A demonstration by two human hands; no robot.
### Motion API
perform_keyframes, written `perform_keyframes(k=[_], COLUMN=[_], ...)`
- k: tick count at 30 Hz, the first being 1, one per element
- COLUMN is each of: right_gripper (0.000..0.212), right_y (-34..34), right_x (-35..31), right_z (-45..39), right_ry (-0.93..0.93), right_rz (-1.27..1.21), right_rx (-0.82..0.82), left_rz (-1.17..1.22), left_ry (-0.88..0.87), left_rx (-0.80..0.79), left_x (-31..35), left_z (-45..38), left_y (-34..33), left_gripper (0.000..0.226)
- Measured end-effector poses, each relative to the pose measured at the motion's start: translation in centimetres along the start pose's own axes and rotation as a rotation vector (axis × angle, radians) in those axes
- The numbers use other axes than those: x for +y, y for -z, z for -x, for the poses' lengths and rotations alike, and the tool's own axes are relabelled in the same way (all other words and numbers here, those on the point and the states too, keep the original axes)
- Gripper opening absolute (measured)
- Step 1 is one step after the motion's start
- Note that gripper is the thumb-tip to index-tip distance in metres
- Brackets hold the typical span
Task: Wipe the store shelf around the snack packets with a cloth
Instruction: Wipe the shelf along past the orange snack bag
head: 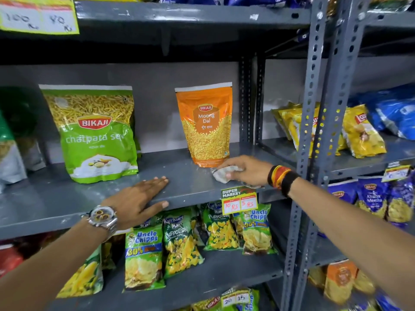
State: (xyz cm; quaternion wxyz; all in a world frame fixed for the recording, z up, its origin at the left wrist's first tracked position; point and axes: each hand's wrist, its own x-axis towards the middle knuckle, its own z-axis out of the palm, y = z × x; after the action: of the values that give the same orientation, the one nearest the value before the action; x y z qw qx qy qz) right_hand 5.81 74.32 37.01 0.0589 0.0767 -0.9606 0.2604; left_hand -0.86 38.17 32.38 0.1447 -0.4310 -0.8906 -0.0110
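Shelf of grey painted metal (190, 185) carries two upright glossy plastic snack pouches: a green Bikaji chatpata sev packet (94, 133) well to the left of an orange Bikaji Moong Dal packet (205, 124). Just in front of the orange packet's base, the right hand (244, 170) is curled down around a crumpled whitish cloth (224, 172), pressing it onto the shelf. To the orange packet's lower left, the left hand (137, 202) lies flat, fingers together, thumb hooked over the shelf's front edge, holding nothing.
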Motion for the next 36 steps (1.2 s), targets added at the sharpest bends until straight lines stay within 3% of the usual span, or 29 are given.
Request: perform_keyframes(k=[2,7,11,13,17,22,30,36], right_gripper=[0.023,0.025,0.027,0.035,0.041,0.03,0.025,0.032], right_y=[0.3,-1.8,-3.5,-4.2,-7.9,-16.9,-26.9,-32.4], right_x=[-0.8,-2.7,-8.4,-9.9,-8.9,-4.6,2.1,5.7], right_z=[0.5,1.4,5.5,7.8,11.8,12.8,6.0,5.3], right_ry=[-0.001,-0.107,-0.078,-0.077,-0.165,-0.26,-0.351,-0.178], right_rz=[-0.06,0.029,-0.121,-0.187,-0.276,-0.231,-0.059,0.217], right_rx=[-0.049,0.224,0.053,0.064,0.071,0.004,0.001,-0.109], left_rz=[0.008,0.0,0.002,0.007,-0.045,-0.09,0.061,0.032], left_ry=[0.007,-0.004,-0.042,-0.056,-0.185,-0.405,-0.192,-0.098], left_rx=[0.003,0.014,0.032,0.027,0.122,0.308,-0.022,-0.098], left_x=[0.2,0.1,-0.2,-0.2,0.2,2.5,2.6,4.0], left_z=[-0.1,0.0,0.1,0.5,2.3,6.6,12.4,10.3], left_y=[0.1,-0.1,-0.1,0.1,-0.3,-5.3,-23.7,-31.3], left_gripper=[0.089,0.094,0.092,0.088,0.078,0.063,0.068,0.073])
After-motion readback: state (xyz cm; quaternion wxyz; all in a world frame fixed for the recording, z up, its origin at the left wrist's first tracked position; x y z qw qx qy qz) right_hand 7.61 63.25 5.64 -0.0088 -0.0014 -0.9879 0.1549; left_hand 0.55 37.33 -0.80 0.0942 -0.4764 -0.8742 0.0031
